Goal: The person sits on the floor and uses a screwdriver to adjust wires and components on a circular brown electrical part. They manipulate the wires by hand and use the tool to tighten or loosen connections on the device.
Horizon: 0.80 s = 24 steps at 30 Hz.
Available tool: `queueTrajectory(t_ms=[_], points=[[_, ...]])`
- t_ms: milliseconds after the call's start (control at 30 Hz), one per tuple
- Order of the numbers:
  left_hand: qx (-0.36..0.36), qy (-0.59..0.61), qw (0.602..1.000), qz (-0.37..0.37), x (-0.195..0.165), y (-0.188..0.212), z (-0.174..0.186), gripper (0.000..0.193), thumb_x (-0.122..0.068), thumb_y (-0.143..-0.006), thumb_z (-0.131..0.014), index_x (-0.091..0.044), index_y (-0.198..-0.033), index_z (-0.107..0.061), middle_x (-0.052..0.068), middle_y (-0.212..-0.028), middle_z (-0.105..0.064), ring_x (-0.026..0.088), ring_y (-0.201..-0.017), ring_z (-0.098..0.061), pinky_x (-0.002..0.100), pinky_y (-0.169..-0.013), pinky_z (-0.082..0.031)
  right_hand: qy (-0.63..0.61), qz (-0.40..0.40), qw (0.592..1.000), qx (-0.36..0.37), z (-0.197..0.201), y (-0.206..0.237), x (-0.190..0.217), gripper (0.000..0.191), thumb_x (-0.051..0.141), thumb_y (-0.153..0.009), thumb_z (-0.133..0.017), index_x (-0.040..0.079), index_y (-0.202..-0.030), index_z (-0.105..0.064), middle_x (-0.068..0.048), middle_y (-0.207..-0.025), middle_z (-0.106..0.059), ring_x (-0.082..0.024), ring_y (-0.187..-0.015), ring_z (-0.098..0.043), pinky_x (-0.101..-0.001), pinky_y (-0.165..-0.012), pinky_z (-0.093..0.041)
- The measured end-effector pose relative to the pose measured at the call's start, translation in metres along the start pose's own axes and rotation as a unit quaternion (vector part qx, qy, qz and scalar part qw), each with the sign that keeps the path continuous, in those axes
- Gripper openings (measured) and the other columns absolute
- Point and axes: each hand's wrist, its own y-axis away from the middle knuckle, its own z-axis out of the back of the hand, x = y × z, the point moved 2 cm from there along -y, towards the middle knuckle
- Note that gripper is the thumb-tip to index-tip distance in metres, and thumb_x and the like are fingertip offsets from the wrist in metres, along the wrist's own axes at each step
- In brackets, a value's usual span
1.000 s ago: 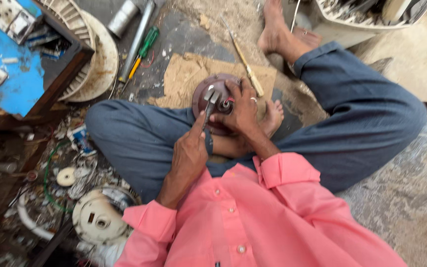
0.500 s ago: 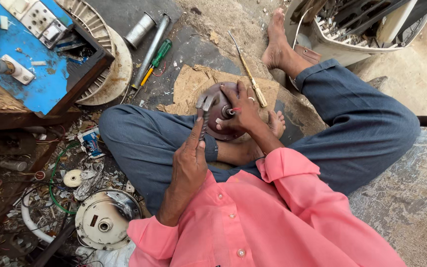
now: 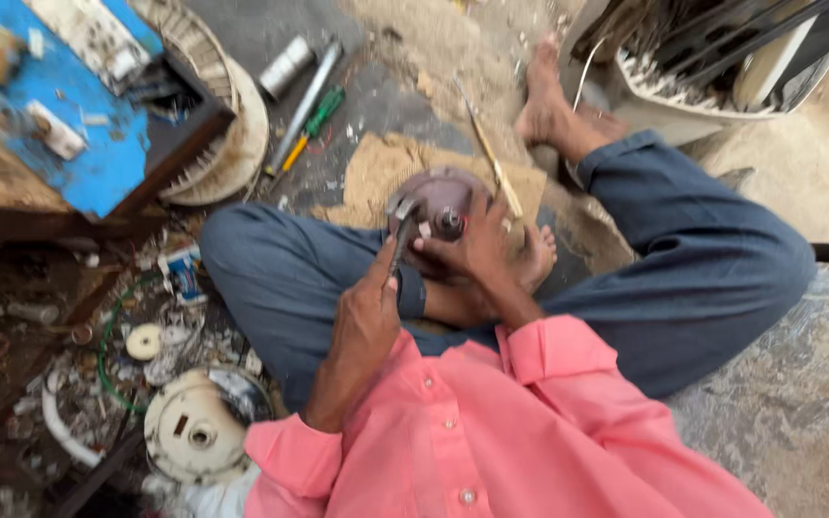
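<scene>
We sit cross-legged on the floor, in a pink shirt and dark blue trousers. Our left hand point(image 3: 365, 317) is clenched around the handle of a metal tool, apparently pliers point(image 3: 401, 230), whose head meets the near-left rim of a round dark motor housing point(image 3: 443, 197). Our right hand point(image 3: 480, 247) grasps the housing from its near-right side, fingers curled over the rim next to the small central shaft. The housing rests in front of our crossed shins, on a piece of tan cardboard point(image 3: 376, 173), with one bare foot just to its right.

Open room: tight. A blue-topped wooden bench point(image 3: 88, 168) closes the far left; its corner overhangs a pale fan grille point(image 3: 232, 134). Scrap parts crowd the near left up to our left knee. A white fan casing point(image 3: 722, 77) bounds the far right, touching or nearly touching the other foot. Bare concrete lies open to the near right.

Counts: one green-handled screwdriver point(image 3: 311, 123) and one long metal rod point(image 3: 304, 105), side by side beyond the left knee; one short metal cylinder point(image 3: 285, 65); one thin yellowish stick point(image 3: 485, 153) just beyond the housing; one round white motor cover point(image 3: 194, 427) near left; one small white disc point(image 3: 143, 341).
</scene>
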Motion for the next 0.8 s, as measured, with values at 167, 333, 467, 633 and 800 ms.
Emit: queueTrajectory(t_ms=[167, 333, 467, 633, 800], points=[[0.013, 0.006, 0.998, 0.067, -0.011, 0.011, -0.002, 0.055, -0.005, -0.099, -0.052, -0.008, -0.154, -0.046, 0.030, -0.102, -0.068, 0.047, -0.091, -0.067, 0.051, -0.079, -0.053, 0.109, 0.008, 0.985, 0.130, 0.006, -0.011, -0.001, 0.135, 0.053, -0.045, -0.101, 0.026, -0.158, -0.034, -0.035, -0.161, -0.016, -0.057, -0.142, -0.030, -0.0603, -0.111, -0.037], [0.093, -0.077, 0.982, 0.143, 0.019, -0.012, -0.028, 0.057, -0.008, -0.099, -0.054, -0.009, -0.155, -0.045, 0.032, -0.095, -0.069, 0.051, -0.090, -0.066, 0.057, -0.079, -0.050, 0.109, -0.031, 0.984, 0.138, 0.001, -0.009, 0.011, 0.136, 0.051, -0.043, -0.102, 0.025, -0.158, -0.033, -0.036, -0.161, -0.014, -0.058, -0.144, -0.025, -0.0604, -0.114, -0.034], [0.068, -0.100, 0.981, 0.153, 0.052, -0.002, -0.007, 0.055, -0.011, -0.096, -0.058, -0.013, -0.150, -0.050, 0.030, -0.092, -0.069, 0.050, -0.087, -0.068, 0.056, -0.076, -0.052, 0.098, -0.040, 0.987, 0.123, 0.001, -0.006, 0.009, 0.134, 0.049, -0.042, -0.103, 0.022, -0.155, -0.036, -0.035, -0.158, -0.016, -0.055, -0.141, -0.025, -0.0604, -0.110, -0.034], [0.044, -0.325, 0.939, 0.098, 0.101, -0.049, 0.024, 0.048, -0.018, -0.093, -0.062, -0.016, -0.141, -0.057, 0.022, -0.092, -0.070, 0.045, -0.077, -0.069, 0.057, -0.069, -0.053, -0.015, 0.134, 0.986, -0.096, -0.005, -0.010, 0.018, 0.076, 0.040, -0.071, -0.092, 0.008, -0.132, -0.061, -0.018, -0.133, -0.058, -0.037, -0.122, -0.056, -0.0512, -0.102, -0.046], [0.090, -0.517, 0.844, 0.109, 0.136, -0.122, 0.026, 0.023, -0.019, -0.096, -0.056, -0.016, -0.117, -0.065, 0.011, -0.106, -0.070, 0.031, -0.105, -0.069, 0.049, -0.090, -0.053, -0.278, 0.079, 0.944, -0.160, -0.036, -0.026, 0.032, 0.031, 0.025, -0.087, -0.080, 0.003, -0.073, -0.063, -0.001, -0.065, -0.056, -0.011, -0.063, -0.051, -0.0290, -0.058, -0.043]])
